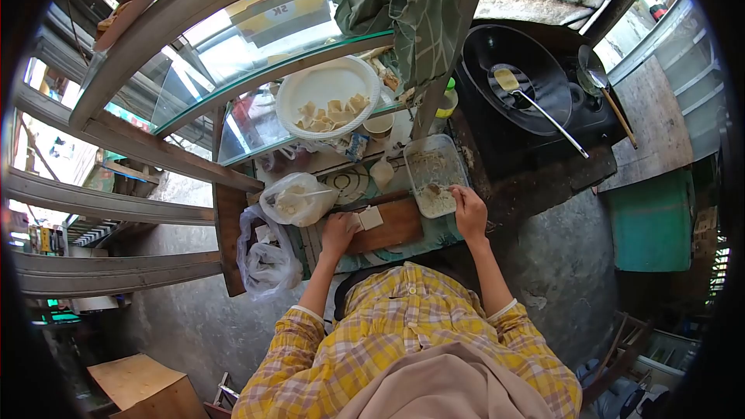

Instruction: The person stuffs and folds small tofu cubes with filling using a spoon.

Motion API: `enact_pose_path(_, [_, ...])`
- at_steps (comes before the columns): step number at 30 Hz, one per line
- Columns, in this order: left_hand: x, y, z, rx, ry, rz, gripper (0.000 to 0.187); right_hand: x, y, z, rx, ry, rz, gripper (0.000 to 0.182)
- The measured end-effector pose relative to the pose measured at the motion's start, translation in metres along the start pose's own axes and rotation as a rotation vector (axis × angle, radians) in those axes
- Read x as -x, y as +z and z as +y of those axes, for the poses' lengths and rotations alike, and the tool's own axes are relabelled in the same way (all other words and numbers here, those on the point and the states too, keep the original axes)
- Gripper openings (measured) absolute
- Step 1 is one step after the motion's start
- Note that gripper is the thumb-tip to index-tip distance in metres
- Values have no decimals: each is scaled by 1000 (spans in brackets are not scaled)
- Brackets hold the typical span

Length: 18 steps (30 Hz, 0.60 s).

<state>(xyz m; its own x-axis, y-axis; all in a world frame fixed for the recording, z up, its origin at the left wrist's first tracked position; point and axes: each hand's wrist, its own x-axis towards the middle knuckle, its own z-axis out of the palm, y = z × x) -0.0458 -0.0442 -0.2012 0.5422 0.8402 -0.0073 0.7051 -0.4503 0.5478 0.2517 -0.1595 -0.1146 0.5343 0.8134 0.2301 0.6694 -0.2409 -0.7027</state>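
Note:
My left hand (339, 233) rests at the left end of a brown wooden board (402, 226). Its bent fingers hold the edge of a pale square dumpling wrapper (359, 222), beside another wrapper (372, 217) lying flat on the board. In my right hand (469, 211) is a spoon (439, 188), its bowl down in a clear plastic container (409, 157) of pale, minced-looking filling (434, 202). A white plate (291, 85) of folded dumplings (334, 112) stands on the glass shelf beyond the board.
Plastic bags (299, 199) sit left of the board. At the right, a black wok (481, 70) with a spatula (551, 120) is on a stove (597, 128). A green-lidded jar (448, 99) stands behind the container. Wooden cabinet frames (116, 202) edge the left side.

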Motion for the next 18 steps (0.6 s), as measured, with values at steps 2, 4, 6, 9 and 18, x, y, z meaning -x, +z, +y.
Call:
enact_pose_path(2, [-2,1,-4,23,-34,-45,20,0,-3,-3,3,-61,49,21])
enact_pose_path(4, [-2,2,-3,58,-23,0,15,1,-3,-2,36,-98,61,22])
enact_pose_path(6, [-1,0,1,67,8,81,14,2,1,3,97,-111,38,22])
enact_pose_path(9, [1,-7,12,31,45,218,13,6,12,10,79,-13,11,25])
enact_pose_path(18, [6,-19,43,759,-445,-11,17,-1,39,44,-121,231,-2,30])
